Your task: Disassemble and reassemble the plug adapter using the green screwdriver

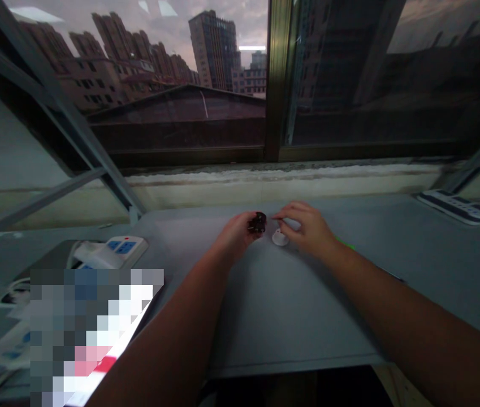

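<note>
Near the middle of the grey table, my left hand [240, 232] holds a small dark round object [257, 223] between its fingers. My right hand [305, 227] is just to the right of it, thumb and forefinger pinched toward the dark object; something thin and dark seems to stick out from the fingertips, too small to name. A small white round piece [280, 237] lies on the table between the hands, partly beside the right thumb.
A grey table [299, 316] runs up to the window wall. White power strips [132, 249] and cables lie at the left, near a blurred bright screen. Another strip [455, 207] lies back right. A green item [345, 245] and thin dark rod [390, 274] show beside the right forearm.
</note>
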Action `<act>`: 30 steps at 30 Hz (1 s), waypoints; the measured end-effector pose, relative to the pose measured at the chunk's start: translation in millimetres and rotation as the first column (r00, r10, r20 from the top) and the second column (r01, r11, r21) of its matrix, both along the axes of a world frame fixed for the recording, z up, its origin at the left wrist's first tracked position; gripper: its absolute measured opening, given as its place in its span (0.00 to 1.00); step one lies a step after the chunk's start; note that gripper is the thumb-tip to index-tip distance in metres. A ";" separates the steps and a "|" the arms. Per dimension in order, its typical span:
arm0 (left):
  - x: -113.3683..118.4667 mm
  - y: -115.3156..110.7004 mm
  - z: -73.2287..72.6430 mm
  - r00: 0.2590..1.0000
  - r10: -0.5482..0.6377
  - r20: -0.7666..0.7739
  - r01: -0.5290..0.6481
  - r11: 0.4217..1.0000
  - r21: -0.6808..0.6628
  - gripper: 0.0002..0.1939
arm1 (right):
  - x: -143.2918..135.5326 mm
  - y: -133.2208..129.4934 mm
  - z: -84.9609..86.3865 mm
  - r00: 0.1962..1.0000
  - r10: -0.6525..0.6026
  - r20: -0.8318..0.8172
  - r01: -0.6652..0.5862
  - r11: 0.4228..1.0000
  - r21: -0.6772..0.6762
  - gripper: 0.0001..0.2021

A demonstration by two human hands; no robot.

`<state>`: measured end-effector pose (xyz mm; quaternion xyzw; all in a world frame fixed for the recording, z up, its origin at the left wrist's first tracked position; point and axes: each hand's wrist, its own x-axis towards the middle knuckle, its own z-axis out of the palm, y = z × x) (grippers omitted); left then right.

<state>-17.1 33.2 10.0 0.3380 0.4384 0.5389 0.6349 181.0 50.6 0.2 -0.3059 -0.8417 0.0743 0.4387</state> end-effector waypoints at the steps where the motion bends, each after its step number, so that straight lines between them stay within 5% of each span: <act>1: 1.7 -1.6 0.0 1.000 -0.029 0.000 0.029 1.000 -0.008 0.07 | 3.8 0.0 0.7 0.997 0.013 -0.075 -0.016 0.999 -0.033 0.10; 10: 10.9 -14.0 -1.5 0.963 -0.271 0.005 0.271 0.963 0.019 0.07 | 10.6 -2.5 -4.8 0.934 0.106 -0.342 -0.232 0.906 -0.354 0.07; 30: 10.4 -13.9 -9.9 0.945 -0.318 -0.078 0.318 0.948 -0.012 0.09 | 13.6 -5.9 -0.1 0.987 0.127 -0.101 -0.159 0.878 -0.452 0.09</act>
